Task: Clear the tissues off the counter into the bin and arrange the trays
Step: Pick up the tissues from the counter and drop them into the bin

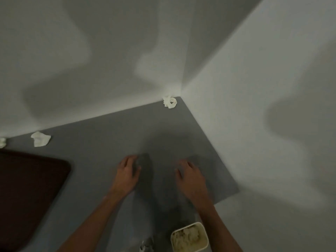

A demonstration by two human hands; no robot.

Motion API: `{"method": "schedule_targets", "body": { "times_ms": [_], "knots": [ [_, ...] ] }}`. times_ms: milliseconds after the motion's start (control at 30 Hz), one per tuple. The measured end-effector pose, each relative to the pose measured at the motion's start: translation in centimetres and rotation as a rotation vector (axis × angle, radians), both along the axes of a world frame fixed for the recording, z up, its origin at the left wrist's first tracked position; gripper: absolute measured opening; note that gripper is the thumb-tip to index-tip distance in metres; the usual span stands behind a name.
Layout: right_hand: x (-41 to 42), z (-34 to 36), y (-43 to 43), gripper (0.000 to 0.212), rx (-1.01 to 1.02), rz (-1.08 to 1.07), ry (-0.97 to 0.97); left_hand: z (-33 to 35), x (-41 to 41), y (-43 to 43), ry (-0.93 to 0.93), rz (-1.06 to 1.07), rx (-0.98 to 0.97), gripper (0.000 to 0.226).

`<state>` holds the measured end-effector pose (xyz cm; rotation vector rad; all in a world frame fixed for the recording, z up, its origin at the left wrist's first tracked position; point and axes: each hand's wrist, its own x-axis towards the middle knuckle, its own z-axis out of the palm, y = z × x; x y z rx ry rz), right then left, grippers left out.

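Observation:
A crumpled white tissue point(169, 102) lies in the far corner of the grey counter point(109, 135), against the walls. A second tissue point(40, 139) sits at the back left, and the edge of a third tissue point(2, 142) shows at the left border. A dark brown tray point(31, 190) rests on the counter at the left. My left hand point(127, 172) and my right hand point(190, 176) hover side by side over the counter's near middle, fingers loosely curled, nothing in either. The white bin point(189, 236) stands below the counter edge, holding crumpled tissues.
White walls meet at the corner behind the counter and run along its right side. The counter's right end stops at a short edge near the bin. A shoe point(147, 245) shows on the floor beside the bin.

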<state>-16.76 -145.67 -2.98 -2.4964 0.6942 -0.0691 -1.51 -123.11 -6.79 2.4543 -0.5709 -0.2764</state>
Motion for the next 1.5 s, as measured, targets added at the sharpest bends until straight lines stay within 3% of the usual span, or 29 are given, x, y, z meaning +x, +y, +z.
{"method": "schedule_targets", "body": {
  "times_ms": [67,200,300,467,533,633,700,833,1000,1133,1233,1333,1400,1500],
  "knots": [
    [4.1,-1.1,-1.2,0.041,-0.003,-0.030,-0.014,-2.5,2.9,-0.7,-0.054,-0.031,0.128,0.076],
    [13.1,-2.1,-4.9,0.042,0.001,-0.037,0.000,-4.2,3.8,-1.3,-0.236,-0.066,0.283,0.071],
    [20.1,-1.8,-8.1,0.036,-0.095,-0.001,-0.025,-4.0,3.7,-1.8,-0.266,-0.036,0.317,0.071],
    [29.2,-3.0,-12.3,0.072,-0.129,0.069,-0.025,-4.8,4.0,-1.8,-0.281,-0.032,0.333,0.072],
    [30.6,-4.6,-12.8,0.072,-0.124,0.091,0.022,-5.0,4.0,-1.8,-0.278,-0.034,0.329,0.072],
    [30.2,-5.7,-11.4,0.049,-0.140,0.056,0.021,-5.0,4.1,-1.9,-0.274,-0.032,0.347,0.073],
    [28.3,-5.6,-9.4,0.045,-0.177,0.075,0.025,-4.9,4.1,-1.8,-0.278,-0.030,0.354,0.072],
    [21.1,-5.7,-4.7,0.042,-0.021,0.034,-0.117,-4.6,4.1,-1.9,-0.257,-0.029,0.322,0.071],
    [12.8,-3.9,0.1,0.020,0.140,-0.036,-0.218,-3.5,4.0,-1.7,-0.215,-0.059,0.307,0.070],
    [8.1,-1.7,1.5,0.024,0.298,-0.120,-0.293,-3.2,5.3,-0.9,-0.059,-0.086,0.168,0.071],
    [6.1,1.4,1.9,0.017,0.523,-0.181,-0.296,-1.6,5.3,-0.6,0.201,-0.022,-0.211,0.055],
    [5.2,5.4,2.6,0.016,0.889,-0.259,-0.363,1.8,3.3,-1.3,0.494,0.084,-0.553,0.035],
    [4.8,6.8,3.0,0.012,1.109,-0.316,-0.390,5.0,1.4,-2.5,0.793,0.202,-0.777,0.042],
    [4.8,8.2,4.1,0.013,1.230,-0.349,-0.395,8.0,-0.6,-3.3,1.149,0.371,-0.945,0.059]
  ]
}}
